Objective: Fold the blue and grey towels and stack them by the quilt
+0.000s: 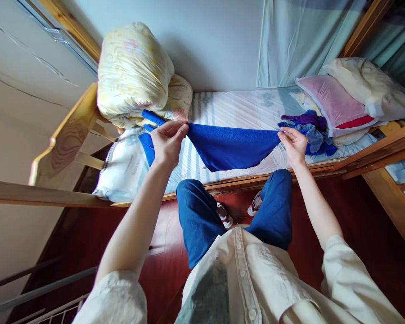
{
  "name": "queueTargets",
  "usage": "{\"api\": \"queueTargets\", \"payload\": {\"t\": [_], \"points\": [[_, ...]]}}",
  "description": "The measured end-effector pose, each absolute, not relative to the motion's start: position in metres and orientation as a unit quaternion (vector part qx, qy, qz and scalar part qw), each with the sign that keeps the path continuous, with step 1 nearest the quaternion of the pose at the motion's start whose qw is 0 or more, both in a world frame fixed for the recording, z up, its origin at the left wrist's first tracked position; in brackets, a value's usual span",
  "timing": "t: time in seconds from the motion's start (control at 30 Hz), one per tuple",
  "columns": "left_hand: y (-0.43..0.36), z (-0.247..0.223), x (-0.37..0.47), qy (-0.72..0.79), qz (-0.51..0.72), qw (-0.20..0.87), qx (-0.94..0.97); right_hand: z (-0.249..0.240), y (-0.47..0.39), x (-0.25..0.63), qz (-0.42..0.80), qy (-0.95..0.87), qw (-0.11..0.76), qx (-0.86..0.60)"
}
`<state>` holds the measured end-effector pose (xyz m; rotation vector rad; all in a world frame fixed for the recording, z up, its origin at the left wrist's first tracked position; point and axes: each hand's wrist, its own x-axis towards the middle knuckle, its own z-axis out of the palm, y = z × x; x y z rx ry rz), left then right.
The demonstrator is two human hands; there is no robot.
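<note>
A blue cloth [234, 147] is being held up between the two hands, one end of its upper edge being pinched by the left hand [168, 143] and the other by the right hand [295, 146], each time between thumb and fingertips. Its long axis is being stretched crosswise, from the left fingers over to the right ones, so neither hand is being placed nearer to it than the other. The lower part is being left to hang below the line of the fingers, narrowing downward, and the mattress [232, 108] is being partly hidden behind it. Just past the left fingers, more blue cloth [146, 147] is being partly covered by that hand, with a bundled quilt [135, 72] being seen farther beyond. Just past the right fingers, a crumpled heap of cloth [313, 130] is being partly screened, a pink pillow [337, 99] being propped beyond it.
</note>
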<state>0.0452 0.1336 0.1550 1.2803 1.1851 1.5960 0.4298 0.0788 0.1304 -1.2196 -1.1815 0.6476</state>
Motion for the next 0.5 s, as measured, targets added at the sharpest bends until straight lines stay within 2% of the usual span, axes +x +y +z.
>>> {"api": "queueTargets", "payload": {"t": [0.23,0.5], "points": [[0.103,0.163,0.042,0.499,0.597,0.377,0.502,0.131,0.061,0.435,0.293,-0.503,0.604,-0.545],[0.062,0.160,0.020,0.549,0.508,0.428,0.508,0.135,0.020,0.449,0.369,-0.474,0.562,-0.568]]}}
